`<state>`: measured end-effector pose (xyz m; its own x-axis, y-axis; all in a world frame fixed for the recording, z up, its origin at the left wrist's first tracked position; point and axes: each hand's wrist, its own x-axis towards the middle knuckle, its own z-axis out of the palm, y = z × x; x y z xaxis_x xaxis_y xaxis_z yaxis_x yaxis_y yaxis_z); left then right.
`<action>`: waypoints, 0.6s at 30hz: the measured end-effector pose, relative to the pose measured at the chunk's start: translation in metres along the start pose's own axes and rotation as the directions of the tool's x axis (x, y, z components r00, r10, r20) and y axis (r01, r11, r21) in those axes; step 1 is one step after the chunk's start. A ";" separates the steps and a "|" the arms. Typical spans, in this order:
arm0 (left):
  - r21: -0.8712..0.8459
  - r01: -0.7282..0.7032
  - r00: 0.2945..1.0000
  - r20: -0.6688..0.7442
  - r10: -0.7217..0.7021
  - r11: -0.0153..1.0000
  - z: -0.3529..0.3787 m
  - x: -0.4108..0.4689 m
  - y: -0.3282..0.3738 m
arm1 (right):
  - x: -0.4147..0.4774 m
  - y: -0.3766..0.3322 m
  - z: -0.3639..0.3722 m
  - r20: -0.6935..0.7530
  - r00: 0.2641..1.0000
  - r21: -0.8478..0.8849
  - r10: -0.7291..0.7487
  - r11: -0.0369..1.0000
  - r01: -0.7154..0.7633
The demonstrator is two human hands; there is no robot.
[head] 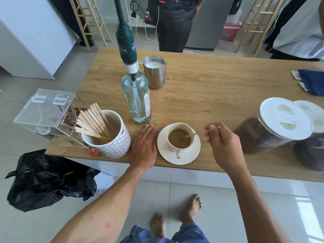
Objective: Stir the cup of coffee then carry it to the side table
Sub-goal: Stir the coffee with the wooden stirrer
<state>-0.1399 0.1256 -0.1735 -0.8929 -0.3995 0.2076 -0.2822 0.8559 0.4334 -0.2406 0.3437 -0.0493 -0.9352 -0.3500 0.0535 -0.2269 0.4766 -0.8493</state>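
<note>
The stirring step is in hand; the right hand [222,144] pinches a thin wooden stirrer [192,135] between thumb and fingers [213,128], its far end dipped in the milky brown coffee; the left hand [144,146] lies flat and open on the desk [210,88], holding nothing, just beside the saucer [164,153]. The cup [180,138], white glazed ceramic and round, sits on that matching saucer near the desk's front edge, handle toward the person. Next, I judge, the stirrer must come out and both hands lift saucer and cup level; the cup is nearly full, so tilting risks a spill.
</note>
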 end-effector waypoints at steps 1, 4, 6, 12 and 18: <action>0.002 0.002 1.000 0.000 -0.002 1.000 0.000 0.000 0.000 | 0.000 -0.002 0.001 0.028 0.999 -0.007 -0.020 1.000 0.020; -0.004 0.009 1.000 -0.001 -0.009 1.000 0.000 -0.001 0.001 | -0.003 -0.003 0.004 0.082 0.996 -0.033 -0.031 0.999 0.034; -0.008 0.012 1.000 -0.004 -0.012 1.000 -0.001 -0.001 0.003 | -0.002 -0.001 0.000 0.021 1.000 -0.041 -0.014 0.999 0.015; 0.003 0.021 1.000 -0.004 -0.021 1.000 -0.002 -0.002 0.003 | -0.004 -0.001 0.003 0.090 0.996 0.006 -0.021 1.000 0.020; 0.002 0.016 1.000 -0.012 -0.016 1.000 -0.002 -0.002 0.002 | 0.000 0.004 0.000 0.041 0.999 0.059 -0.015 0.998 0.012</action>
<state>-0.1383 0.1277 -0.1709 -0.8839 -0.4173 0.2110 -0.2976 0.8501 0.4345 -0.2413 0.3452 -0.0525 -0.9199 -0.3895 0.0446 -0.2221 0.4240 -0.8780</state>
